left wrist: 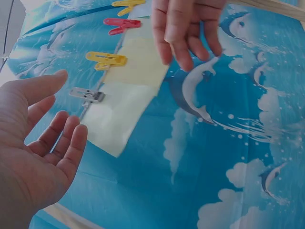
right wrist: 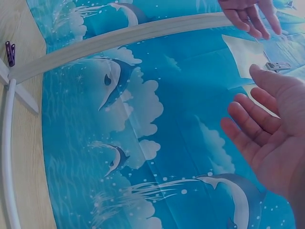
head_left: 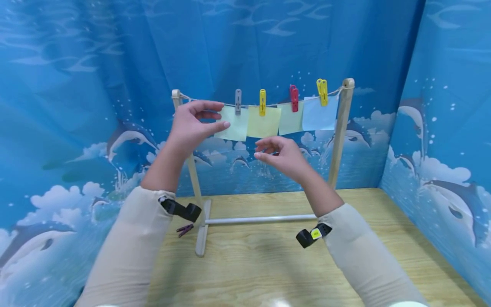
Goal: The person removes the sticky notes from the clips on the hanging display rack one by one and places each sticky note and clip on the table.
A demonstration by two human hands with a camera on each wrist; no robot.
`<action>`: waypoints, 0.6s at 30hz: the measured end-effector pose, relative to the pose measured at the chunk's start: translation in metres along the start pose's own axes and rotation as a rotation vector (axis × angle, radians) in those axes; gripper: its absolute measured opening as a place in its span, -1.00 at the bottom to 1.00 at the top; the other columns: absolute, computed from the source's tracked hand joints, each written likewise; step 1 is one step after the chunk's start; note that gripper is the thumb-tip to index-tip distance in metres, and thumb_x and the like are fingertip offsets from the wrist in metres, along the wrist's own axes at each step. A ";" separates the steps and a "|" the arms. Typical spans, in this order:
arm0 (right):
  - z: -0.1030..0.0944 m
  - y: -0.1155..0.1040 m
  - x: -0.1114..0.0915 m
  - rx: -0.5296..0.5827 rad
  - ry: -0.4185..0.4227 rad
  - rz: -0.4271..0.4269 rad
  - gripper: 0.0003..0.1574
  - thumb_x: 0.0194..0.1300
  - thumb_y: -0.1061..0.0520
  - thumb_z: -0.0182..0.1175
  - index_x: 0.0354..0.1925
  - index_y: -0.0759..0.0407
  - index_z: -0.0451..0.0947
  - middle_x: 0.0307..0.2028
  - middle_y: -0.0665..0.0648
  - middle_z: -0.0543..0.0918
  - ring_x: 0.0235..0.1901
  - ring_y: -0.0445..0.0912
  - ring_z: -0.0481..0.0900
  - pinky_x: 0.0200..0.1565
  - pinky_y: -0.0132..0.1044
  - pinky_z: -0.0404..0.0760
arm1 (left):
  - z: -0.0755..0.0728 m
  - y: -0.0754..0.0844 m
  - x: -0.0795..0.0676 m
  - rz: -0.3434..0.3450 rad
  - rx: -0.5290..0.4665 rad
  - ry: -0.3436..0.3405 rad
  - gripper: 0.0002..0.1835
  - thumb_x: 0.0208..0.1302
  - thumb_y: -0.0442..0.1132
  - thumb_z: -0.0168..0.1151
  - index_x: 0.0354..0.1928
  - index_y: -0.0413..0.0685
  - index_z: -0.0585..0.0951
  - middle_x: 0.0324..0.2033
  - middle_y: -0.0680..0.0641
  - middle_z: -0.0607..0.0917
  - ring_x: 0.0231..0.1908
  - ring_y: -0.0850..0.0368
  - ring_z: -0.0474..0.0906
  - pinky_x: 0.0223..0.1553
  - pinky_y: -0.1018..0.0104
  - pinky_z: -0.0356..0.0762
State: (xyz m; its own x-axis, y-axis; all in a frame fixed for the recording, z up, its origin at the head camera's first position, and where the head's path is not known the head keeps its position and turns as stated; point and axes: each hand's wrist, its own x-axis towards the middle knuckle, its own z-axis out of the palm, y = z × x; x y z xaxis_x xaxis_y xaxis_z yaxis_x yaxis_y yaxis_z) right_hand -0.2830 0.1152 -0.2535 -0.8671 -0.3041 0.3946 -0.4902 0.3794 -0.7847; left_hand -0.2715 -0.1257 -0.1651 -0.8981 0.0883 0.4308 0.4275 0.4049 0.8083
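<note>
Four paper squares would exceed nothing here, so several paper notes hang from a string (head_left: 272, 105) by clothespins. At the left end a pale green note (head_left: 235, 123) hangs under a grey clothespin (head_left: 238, 101). Beside it are a yellow note (head_left: 264, 121) with a yellow clothespin (head_left: 262, 102), a green note (head_left: 290, 119) with a red clothespin (head_left: 294, 98), and a light blue note (head_left: 320, 114) with a yellow clothespin (head_left: 324, 92). My left hand (head_left: 197, 123), fingers loosely bent and holding nothing, is by the pale green note's left edge. My right hand (head_left: 281, 155) hovers empty below the yellow note.
The string runs between two wooden posts (head_left: 341, 132) of a rack with a white bottom bar (head_left: 261, 219). A dark purple clothespin (head_left: 185, 230) lies on the wooden table (head_left: 245, 268) by the left foot. Blue dolphin-print curtains (head_left: 268, 42) surround the back and sides.
</note>
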 end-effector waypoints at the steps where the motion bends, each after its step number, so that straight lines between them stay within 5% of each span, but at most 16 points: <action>1: 0.001 0.000 0.001 0.001 0.002 0.001 -0.53 0.30 -0.08 0.30 0.10 0.07 0.58 -0.09 0.03 0.67 -0.11 -0.10 0.58 -0.15 -0.15 0.66 | 0.001 0.002 0.002 -0.003 -0.005 -0.002 -0.51 0.13 -0.11 0.47 0.13 0.04 0.62 0.04 0.01 0.60 0.01 0.15 0.54 -0.06 0.28 0.64; 9: 0.008 0.001 0.008 0.074 0.001 0.068 -0.56 0.31 -0.03 0.29 0.09 0.14 0.57 -0.15 0.12 0.69 -0.16 0.06 0.65 -0.15 -0.19 0.69 | 0.006 0.018 0.015 -0.032 0.014 -0.008 -0.50 0.12 -0.08 0.47 0.14 0.10 0.62 0.04 0.03 0.61 0.01 0.18 0.54 -0.04 0.28 0.63; 18: 0.017 -0.007 0.018 0.083 -0.011 0.164 -0.55 0.32 -0.02 0.28 0.10 0.16 0.58 -0.17 0.15 0.70 -0.22 -0.04 0.67 -0.16 -0.22 0.70 | 0.007 0.022 0.024 -0.057 -0.010 0.006 -0.48 0.09 -0.12 0.50 0.14 0.08 0.62 0.04 0.00 0.62 -0.02 0.17 0.57 -0.04 0.28 0.63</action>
State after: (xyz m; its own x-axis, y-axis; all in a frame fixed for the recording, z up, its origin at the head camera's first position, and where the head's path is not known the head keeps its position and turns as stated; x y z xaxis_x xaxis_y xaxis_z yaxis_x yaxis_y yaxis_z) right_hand -0.2933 0.0919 -0.2491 -0.9336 -0.2538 0.2529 -0.3325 0.3510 -0.8753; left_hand -0.2848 -0.1083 -0.1395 -0.9204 0.0603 0.3862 0.3767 0.4004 0.8353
